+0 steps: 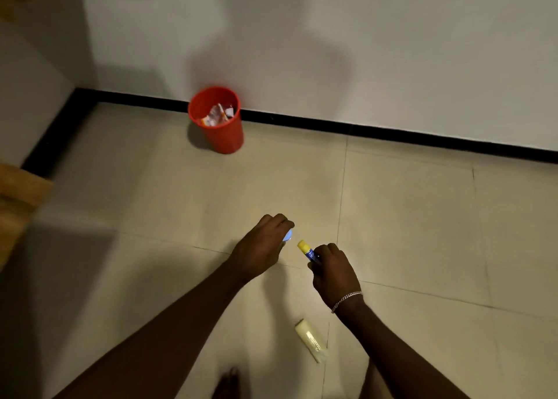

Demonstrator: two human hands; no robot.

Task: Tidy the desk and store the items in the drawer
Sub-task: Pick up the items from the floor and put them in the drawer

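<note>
My right hand [333,273] grips a blue stick with a yellow end [306,249], the yellow end pointing up and to the left. My left hand [262,246] is curled round a small light-blue object [288,235], which shows only at the fingertips and is mostly hidden. The two hands are close together above the tiled floor. A pale yellow tube [311,339] lies on the floor below my right wrist. No desk top or drawer can be made out clearly.
A red waste bin [223,133] with crumpled wrappers inside stands by the white wall and its black skirting. Wooden furniture [18,199] juts in at the left edge. My bare foot [229,383] shows at the bottom.
</note>
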